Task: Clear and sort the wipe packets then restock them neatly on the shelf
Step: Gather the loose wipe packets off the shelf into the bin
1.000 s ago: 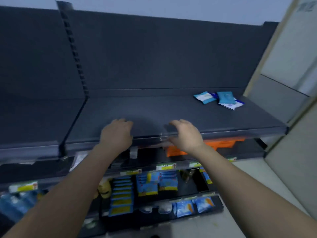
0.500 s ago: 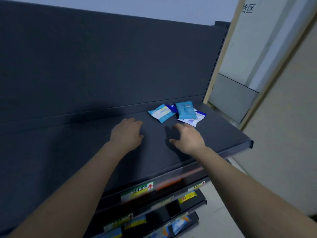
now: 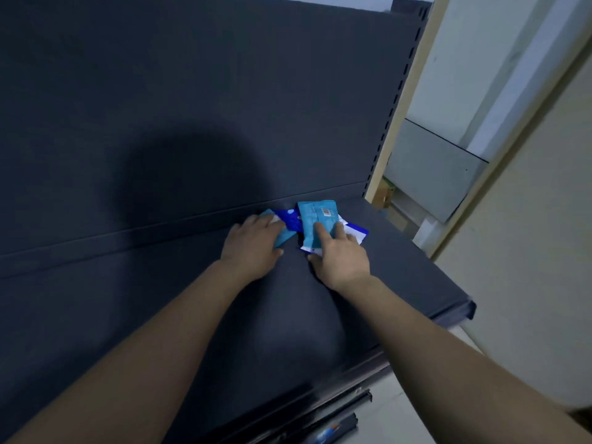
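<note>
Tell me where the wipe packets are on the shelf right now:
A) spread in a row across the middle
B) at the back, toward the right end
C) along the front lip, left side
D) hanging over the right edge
B: the wipe packets lie in an overlapping pile by the rear panel, toward the right end of the shelf, with the left hand and right hand touching them.

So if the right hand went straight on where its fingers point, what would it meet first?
The right hand meets the teal packet first; its fingers rest on it. Beyond, likely the back panel.
</note>
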### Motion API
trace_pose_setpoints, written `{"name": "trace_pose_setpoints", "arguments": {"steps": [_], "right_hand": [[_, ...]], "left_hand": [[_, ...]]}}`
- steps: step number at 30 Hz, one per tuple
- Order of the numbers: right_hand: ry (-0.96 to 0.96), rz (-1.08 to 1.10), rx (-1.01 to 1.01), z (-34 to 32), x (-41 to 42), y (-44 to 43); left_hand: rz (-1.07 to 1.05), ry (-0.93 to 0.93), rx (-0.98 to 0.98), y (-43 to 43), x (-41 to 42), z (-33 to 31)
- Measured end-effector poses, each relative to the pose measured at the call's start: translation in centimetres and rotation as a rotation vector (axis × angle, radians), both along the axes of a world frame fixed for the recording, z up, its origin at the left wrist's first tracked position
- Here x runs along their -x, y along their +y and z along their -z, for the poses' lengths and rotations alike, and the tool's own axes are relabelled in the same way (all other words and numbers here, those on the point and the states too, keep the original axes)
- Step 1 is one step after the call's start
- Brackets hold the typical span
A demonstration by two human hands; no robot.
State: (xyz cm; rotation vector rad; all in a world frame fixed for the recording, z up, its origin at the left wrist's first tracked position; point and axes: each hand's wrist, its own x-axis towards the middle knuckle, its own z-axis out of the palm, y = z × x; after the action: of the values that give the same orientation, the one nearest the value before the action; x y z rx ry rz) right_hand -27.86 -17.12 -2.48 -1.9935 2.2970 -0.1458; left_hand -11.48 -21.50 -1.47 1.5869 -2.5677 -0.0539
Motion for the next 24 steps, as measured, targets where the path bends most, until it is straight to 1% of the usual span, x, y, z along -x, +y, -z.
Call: {"name": "trace_pose_setpoints", "arguments": {"steps": [4, 7, 9, 12, 13, 15, 17, 20, 22, 24], "right_hand": [[0.118, -0.083, 0.028, -0.1, 1.2, -1.3], [0.173, -0.145, 0.074, 0.2, 2.1, -1.4], [0.146, -0.161, 0.109, 0.4, 2.8, -1.5], [0.055, -0.144, 0.156, 0.4, 3.7, -2.0], [0.024, -0.138, 0.166, 0.3, 3.9, -2.1], [-0.001, -0.133, 0.195, 0.2, 4.0, -2.4], [0.016, -0.153, 0.22, 0.2, 3.8, -2.7], [-0.021, -0.197, 0.234, 0.7, 3.7, -3.1], [-0.098, -0.244, 0.232, 1.1, 3.5, -3.2], [-0.128, -0.282, 0.215, 1.1, 3.5, -3.3]], "left_hand": [[-0.041, 0.025, 0.005, -2.4, 2.9, 0.7], [-0.052, 0.021, 0.073, -3.5, 4.6, 1.1], [-0.062, 0.052, 0.128, -3.9, 5.3, 0.9], [-0.051, 0.151, 0.238, -3.9, 5.5, 0.4], [-0.039, 0.156, 0.283, -3.8, 5.2, 0.2], [-0.02, 0.119, 0.384, -3.6, 4.2, 0.2], [-0.047, 0.069, 0.425, -3.0, 2.7, 0.2], [-0.131, 0.027, 0.39, -1.9, 0.2, 0.5], [-0.233, 0.008, 0.243, -0.9, -0.3, 0.7], [-0.278, -0.047, 0.106, -0.3, 0.1, 1.1]]}}
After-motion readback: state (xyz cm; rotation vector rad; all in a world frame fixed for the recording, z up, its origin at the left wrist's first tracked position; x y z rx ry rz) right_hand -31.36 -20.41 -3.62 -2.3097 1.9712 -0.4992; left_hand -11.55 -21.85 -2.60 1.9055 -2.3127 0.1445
